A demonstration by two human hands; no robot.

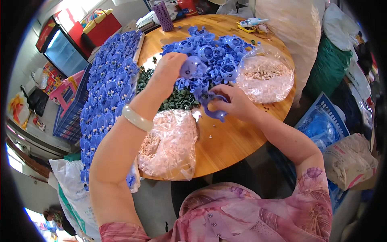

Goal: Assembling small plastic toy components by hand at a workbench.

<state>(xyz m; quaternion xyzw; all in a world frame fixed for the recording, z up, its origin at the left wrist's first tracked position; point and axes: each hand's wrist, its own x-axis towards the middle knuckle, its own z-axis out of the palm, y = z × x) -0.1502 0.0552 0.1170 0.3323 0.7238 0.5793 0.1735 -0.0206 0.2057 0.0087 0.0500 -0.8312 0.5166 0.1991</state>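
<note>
My left hand [165,74], a pale bangle [136,117] on its wrist, is closed on a rounded blue plastic shell [193,67] above the heap. Lower and to the right, my right hand [237,103] grips a curved blue plastic piece [215,114] between thumb and fingers. Behind both hands lies a heap of blue plastic parts [206,53], some with round openings. Small dark green parts [177,100] spread beneath and beside my left forearm. The fingertips of my left hand are partly hidden behind the shell.
Clear bags of small pale pink parts lie on the round wooden table [225,141]: one bag [173,149] near, another bag [266,78] right. Rows of blue pieces [109,92] cover a board at left. A glue gun [252,23] and purple holder [163,17] stand at the back.
</note>
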